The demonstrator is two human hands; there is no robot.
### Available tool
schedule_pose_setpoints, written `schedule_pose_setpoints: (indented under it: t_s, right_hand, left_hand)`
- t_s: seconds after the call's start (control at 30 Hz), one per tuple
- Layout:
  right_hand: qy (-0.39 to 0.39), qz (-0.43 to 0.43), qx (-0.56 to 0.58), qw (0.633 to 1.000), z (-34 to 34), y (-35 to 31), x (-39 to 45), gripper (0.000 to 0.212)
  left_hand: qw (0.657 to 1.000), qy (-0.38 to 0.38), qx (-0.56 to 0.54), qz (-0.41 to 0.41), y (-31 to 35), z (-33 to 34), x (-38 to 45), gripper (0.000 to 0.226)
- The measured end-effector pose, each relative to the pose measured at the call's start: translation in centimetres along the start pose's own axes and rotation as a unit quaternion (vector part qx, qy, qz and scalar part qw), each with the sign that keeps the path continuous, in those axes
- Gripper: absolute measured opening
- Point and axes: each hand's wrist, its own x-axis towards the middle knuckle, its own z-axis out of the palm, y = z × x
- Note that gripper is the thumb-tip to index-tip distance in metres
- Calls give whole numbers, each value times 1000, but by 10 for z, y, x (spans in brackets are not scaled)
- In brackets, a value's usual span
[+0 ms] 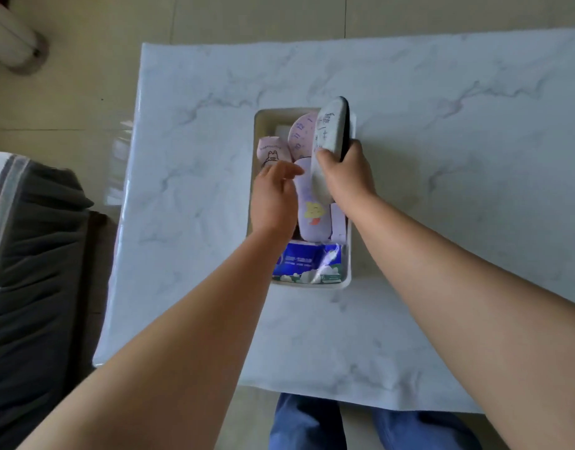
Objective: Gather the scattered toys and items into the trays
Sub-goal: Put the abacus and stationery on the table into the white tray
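Fingers and thumb of your right hand (pixel 343 170) curl round a flat grey case (pixel 328 138), gripping it near its lower half and tipping it on edge over the far right part of the tray (pixel 348 254). Your left hand (pixel 273 196) reaches in just left of it, fingers loosely extended and holding nothing, their tips over a lilac case (pixel 312 216) with a star drawing.

Beyond your left fingertips lie a pink pouch (pixel 271 152) with a small cartoon animal and a pink clock face (pixel 302 133) with numerals. Nearer you, under your left wrist, a blue packet (pixel 307 263) fills the near end of the tray, partly hidden by your forearm.

Dark handwriting runs along the grey case, but it is too blurred to read; print on the blue packet is likewise illegible.
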Motion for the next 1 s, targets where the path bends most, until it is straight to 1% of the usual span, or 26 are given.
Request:
schedule_pose_setpoints:
  t_s: [0.07,0.13,0.2,0.23,0.27,0.33,0.37,0.43,0.53,0.6,0.7,0.77,0.87,1.0]
  right_hand:
    - [-38,7,-12,999,25,-7,-11,44]
    - [-65,34,-4,997,43,-9,-17,46]
    - [-87,62,2,994,60,-8,-22,47]
    - [-95,60,-13,994,64,-6,-24,46]
    - [-90,35,-65,993,69,-4,-26,44]
    - [-15,-48,-218,975,76,0,-28,39]
    - [31,-80,-267,960,76,2,-29,35]
    - [100,-92,-289,948,73,5,-28,32]
    - [193,-53,-294,934,63,16,-20,42]
    - [222,-9,-306,926,56,21,-15,49]
    - [212,29,-321,923,55,26,-13,35]
    - [205,46,-317,925,56,26,-11,30]
    - [197,110,-285,932,49,21,-2,31]
    - [139,153,-279,938,34,12,12,34]
  left_hand:
    - [996,54,43,-50,-17,-27,8,36]
    - [988,79,87,-99,-31,-40,13,44]
    - [984,62,110,-125,-43,-47,16,48]
    - [984,49,117,-125,-45,-46,16,50]
    - [984,34,121,-125,-48,-46,16,51]
    - [984,11,129,-123,-51,-44,14,51]
    - [984,3,134,-119,-51,-42,13,51]
    - [983,-10,153,-103,-51,-38,13,52]
    - [978,-28,193,-74,-48,-35,13,60]
    - [974,-47,214,-55,-47,-34,12,67]
    - [966,-66,251,-4,-50,-31,8,60]
    - [955,-86,282,11,-56,-27,7,65]
    - [944,-105,310,28,-63,-23,10,72]
    - [936,-111,333,41,-63,-21,18,71]
